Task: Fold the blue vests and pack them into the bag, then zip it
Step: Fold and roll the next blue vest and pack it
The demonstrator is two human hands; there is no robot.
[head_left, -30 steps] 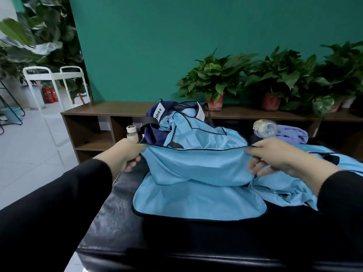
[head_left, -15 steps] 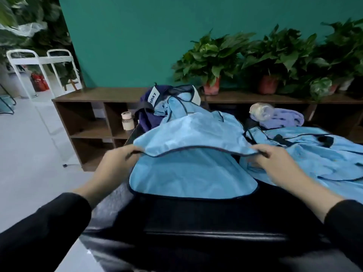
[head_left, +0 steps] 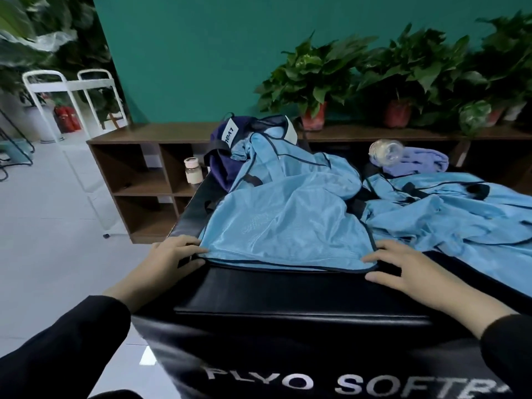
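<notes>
Blue vest (head_left: 288, 226) lies doubled between both hands: left hand (head_left: 169, 260) pinches its near-left corner; right hand (head_left: 403, 269) rests spread-fingered, touching the near-right corner.

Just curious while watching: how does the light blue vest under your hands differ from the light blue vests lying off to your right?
The light blue mesh vest lies doubled over, its near edges lined up; the heap of light blue vests lies crumpled and unfolded. The left hand and right hand touch the folded vest's near corners; nothing touches the heap. Both share dark trim and the black padded box.
</notes>
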